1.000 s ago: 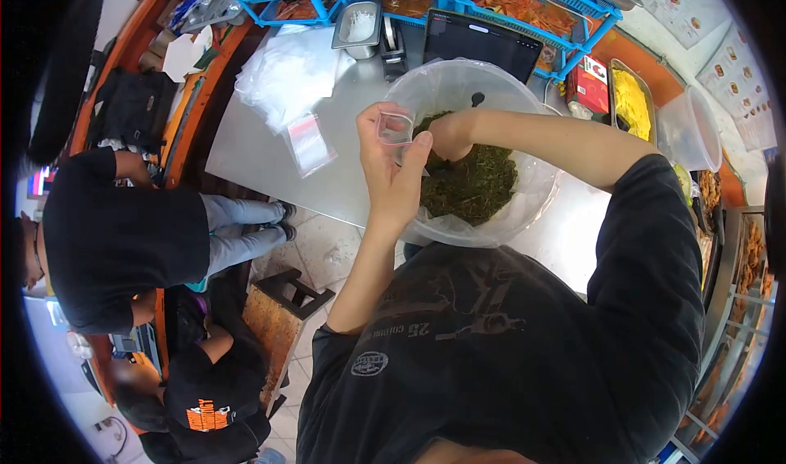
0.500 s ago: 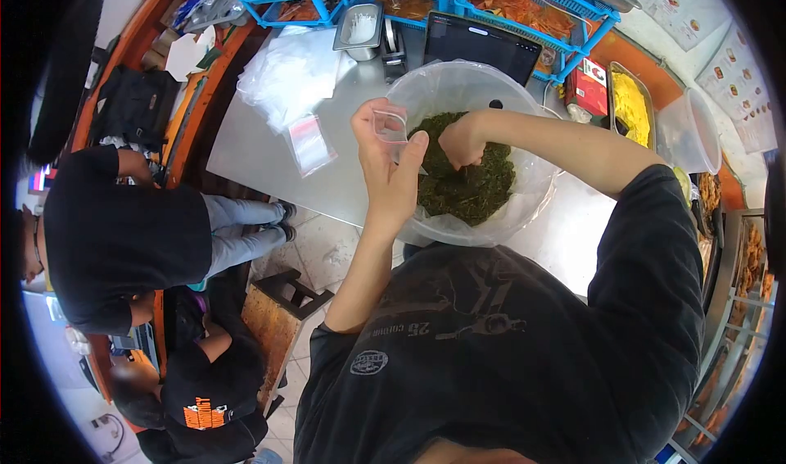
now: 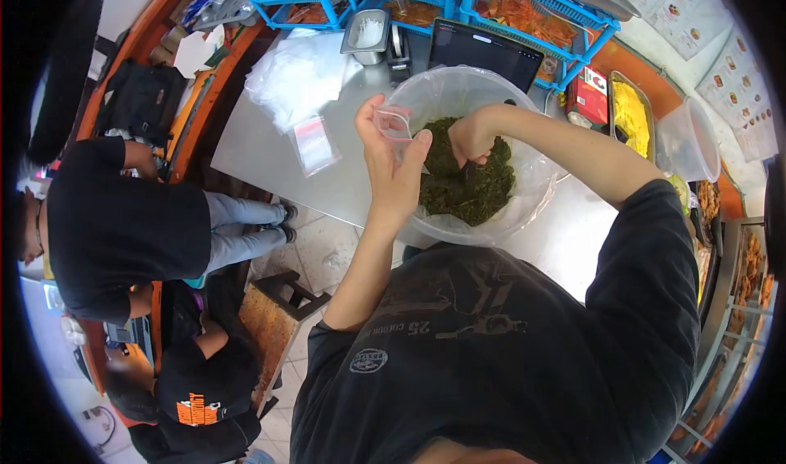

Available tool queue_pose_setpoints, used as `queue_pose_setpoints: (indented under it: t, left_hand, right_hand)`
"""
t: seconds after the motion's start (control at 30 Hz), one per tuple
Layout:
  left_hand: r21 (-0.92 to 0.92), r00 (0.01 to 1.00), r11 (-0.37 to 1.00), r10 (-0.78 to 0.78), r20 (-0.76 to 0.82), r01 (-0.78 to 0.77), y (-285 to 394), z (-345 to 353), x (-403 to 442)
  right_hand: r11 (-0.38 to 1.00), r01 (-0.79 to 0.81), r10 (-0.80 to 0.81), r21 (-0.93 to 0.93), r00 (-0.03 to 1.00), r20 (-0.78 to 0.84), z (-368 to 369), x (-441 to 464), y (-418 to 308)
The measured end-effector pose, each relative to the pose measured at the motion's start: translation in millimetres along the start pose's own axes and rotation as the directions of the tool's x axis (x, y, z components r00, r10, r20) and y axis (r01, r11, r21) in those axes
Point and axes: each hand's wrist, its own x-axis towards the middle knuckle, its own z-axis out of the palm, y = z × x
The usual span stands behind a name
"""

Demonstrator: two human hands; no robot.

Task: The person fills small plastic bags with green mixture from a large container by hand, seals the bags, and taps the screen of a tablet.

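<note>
My left hand [image 3: 391,169] pinches a small clear zip bag [image 3: 395,123] with a reddish edge and holds its mouth apart, at the left rim of a big translucent tub [image 3: 438,233]. Inside the lined tub lies a heap of dark green, finely shredded leaves [image 3: 467,202]. My right hand [image 3: 473,140] reaches into the tub from the right, its fingers curled closed and pointing down at the heap. What those fingers grip is hidden; a dark shape shows just beneath them.
Left of the tub lie a flat zip bag [image 3: 315,144] and a pile of clear bags [image 3: 295,79]. Behind stand a metal container [image 3: 366,36], a dark screen [image 3: 483,48] and blue racks [image 3: 536,13]. A yellow-filled tray [image 3: 630,112] is right. Two people [image 3: 131,218] are at the left.
My right hand has shifted slightly right over the leaves, and its fingers are curled more. My left hand still holds the small bag in nearly the same place. The view has moved slightly.
</note>
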Motion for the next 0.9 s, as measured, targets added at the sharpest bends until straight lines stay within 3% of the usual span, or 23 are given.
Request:
queue_pose_setpoints:
  t: [0.17,0.27,0.37,0.47,0.57,0.63,0.77,0.9]
  left_hand:
    - [0.013,1.0,1.0,-0.015,-0.021,0.015,5,2,-1]
    - [0.203,0.998,0.978,0.059,-0.035,-0.051,0,-1,-1]
    - [0.278,0.995,0.956,0.079,0.057,-0.092,4,-1,0]
    - [0.341,0.979,0.939,-0.03,0.203,-0.042,15,1,2]
    - [0.275,0.839,0.943,-0.3,0.454,0.189,11,0,7]
    - [0.181,0.78,0.939,-0.344,0.522,0.293,4,5,6]
    - [0.06,0.713,0.895,-0.391,0.581,0.442,-7,14,8]
    - [-0.039,0.777,0.895,-0.364,0.513,0.445,1,19,5]
  right_hand:
    - [0.993,0.055,-0.034,0.107,0.982,-0.186,-10,-49,8]
    - [0.985,0.1,-0.047,0.137,0.938,-0.344,-11,-85,12]
    - [0.965,0.176,-0.052,0.193,0.854,-0.518,-4,-125,18]
    - [0.933,0.263,-0.044,0.247,0.762,-0.647,3,-162,17]
    - [0.895,0.337,-0.031,0.291,0.699,-0.714,10,-178,16]
    - [0.879,0.365,-0.015,0.306,0.663,-0.749,12,-179,12]
    - [0.964,0.245,-0.032,0.099,0.48,-0.876,25,-169,-7]
    - [0.999,-0.022,0.03,0.025,0.245,-0.969,51,-156,-53]
